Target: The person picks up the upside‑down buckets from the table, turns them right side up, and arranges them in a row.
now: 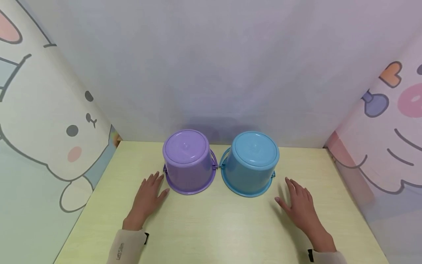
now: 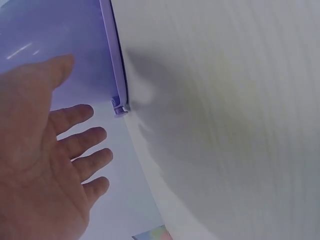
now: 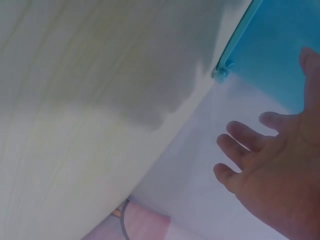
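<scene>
Two plastic buckets stand upside down side by side near the back of the table, a purple bucket (image 1: pixel 188 176) on the left and a blue bucket (image 1: pixel 248 178) on the right. Their handles hang at the sides and nearly meet between them. My left hand (image 1: pixel 147 196) is just left of the purple bucket, fingers spread and holding nothing. In the left wrist view its palm (image 2: pixel 40 160) faces the camera beside the purple rim. Right of the blue bucket, my right hand (image 1: pixel 300 205) hovers over its shadow with loosely spread fingers, also holding nothing.
The pale wooden table (image 1: pixel 211 234) ends at a grey-white cloth wall (image 1: pixel 211 73) close behind the buckets. Cartoon-printed panels rise along its left side (image 1: pixel 43 121) and right side (image 1: pixel 389 146).
</scene>
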`<state>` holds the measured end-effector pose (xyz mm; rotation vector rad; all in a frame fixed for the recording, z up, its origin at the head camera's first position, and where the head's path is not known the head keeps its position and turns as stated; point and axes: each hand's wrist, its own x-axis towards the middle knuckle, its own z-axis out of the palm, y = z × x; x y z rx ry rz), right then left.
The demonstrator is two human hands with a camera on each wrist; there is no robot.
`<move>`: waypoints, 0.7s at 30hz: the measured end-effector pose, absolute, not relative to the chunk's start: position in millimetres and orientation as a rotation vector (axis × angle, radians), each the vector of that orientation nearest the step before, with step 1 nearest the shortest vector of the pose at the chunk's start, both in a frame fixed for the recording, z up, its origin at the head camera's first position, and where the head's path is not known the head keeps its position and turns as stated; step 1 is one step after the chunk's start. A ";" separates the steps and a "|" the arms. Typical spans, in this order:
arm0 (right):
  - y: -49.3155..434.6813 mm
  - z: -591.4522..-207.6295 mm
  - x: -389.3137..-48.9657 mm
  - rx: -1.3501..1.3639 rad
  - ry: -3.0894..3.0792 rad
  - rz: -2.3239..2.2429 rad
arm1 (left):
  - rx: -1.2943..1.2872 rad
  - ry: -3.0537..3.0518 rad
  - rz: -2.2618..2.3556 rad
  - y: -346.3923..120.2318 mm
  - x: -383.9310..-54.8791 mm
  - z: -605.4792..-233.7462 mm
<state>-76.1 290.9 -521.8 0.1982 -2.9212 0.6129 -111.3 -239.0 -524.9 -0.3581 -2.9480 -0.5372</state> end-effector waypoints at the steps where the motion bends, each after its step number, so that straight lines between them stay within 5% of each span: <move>1: 287.7 -521.1 -73.9 0.197 -2.914 0.606 | -0.363 -2.940 -0.535 -237.9 -110.6 -524.4; 21: 207.0 -524.6 -46.9 0.456 -2.692 0.677 | -0.406 -2.777 -0.514 -210.4 -91.5 -522.0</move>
